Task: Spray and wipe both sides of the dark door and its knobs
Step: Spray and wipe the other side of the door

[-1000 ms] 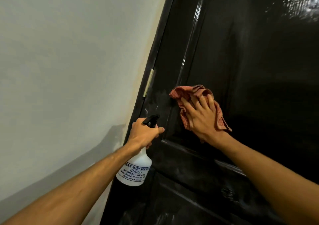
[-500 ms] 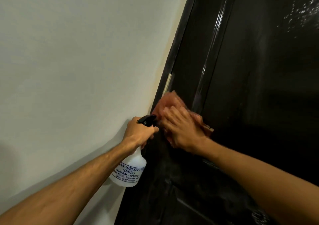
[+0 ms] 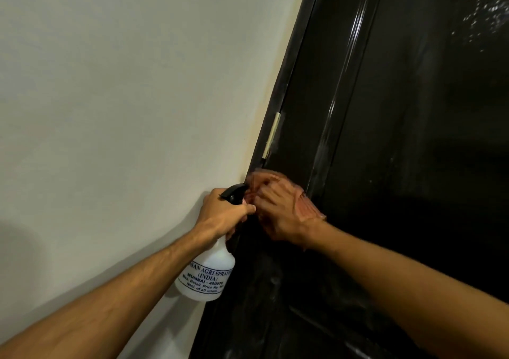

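The glossy dark door [image 3: 407, 143] fills the right half of the view, its hinge edge running diagonally. My left hand [image 3: 223, 214] grips the neck of a white spray bottle [image 3: 206, 273] with a black trigger head, held beside the door's edge. My right hand [image 3: 281, 212] presses a reddish cloth [image 3: 305, 207] flat against the door at its hinge edge, just below a pale hinge [image 3: 272, 135]. The hand is blurred and covers most of the cloth. Droplets glint on the door at the upper right. No knob is in view.
A plain pale wall [image 3: 124, 96] takes up the left half and meets the dark door frame [image 3: 286, 83]. My two hands nearly touch at the frame.
My right hand slid the cloth leftward from the door panel to the hinge edge. The view shifted so more wall shows. My left hand kept its hold on the bottle.
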{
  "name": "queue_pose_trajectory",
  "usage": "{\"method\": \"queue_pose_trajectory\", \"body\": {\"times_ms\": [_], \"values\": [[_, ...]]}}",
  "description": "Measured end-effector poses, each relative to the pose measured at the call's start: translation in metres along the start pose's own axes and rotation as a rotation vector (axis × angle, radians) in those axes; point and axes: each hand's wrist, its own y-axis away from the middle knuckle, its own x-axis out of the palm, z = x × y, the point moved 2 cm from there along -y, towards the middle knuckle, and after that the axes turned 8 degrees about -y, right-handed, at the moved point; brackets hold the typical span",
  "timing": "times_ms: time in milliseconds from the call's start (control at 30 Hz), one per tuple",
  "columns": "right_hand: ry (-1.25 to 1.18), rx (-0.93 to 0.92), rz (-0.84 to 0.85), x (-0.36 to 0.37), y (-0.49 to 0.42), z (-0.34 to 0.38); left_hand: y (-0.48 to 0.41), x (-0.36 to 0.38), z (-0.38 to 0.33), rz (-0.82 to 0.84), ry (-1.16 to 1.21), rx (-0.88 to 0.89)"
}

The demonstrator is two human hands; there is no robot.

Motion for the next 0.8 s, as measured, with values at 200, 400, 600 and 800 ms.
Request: {"method": "queue_pose_trajectory", "body": {"times_ms": [200, 400, 600, 800], "values": [[0.087, 0.296, -0.121, -0.088, -0.068, -0.101, -0.025, -0.008, -0.030, -0.016, 0.031, 0.030], [0.105, 0.242, -0.100, -0.050, -0.056, -0.066, -0.057, -0.009, -0.062, -0.066, 0.081, 0.067], [0.214, -0.095, -0.035, -0.048, -0.014, -0.051, -0.033, 0.006, -0.039, 0.023, 0.050, 0.032], [0.258, 0.413, -0.117, -0.097, 0.003, -0.106, -0.023, 0.021, -0.034, 0.034, 0.047, 0.031]]}}
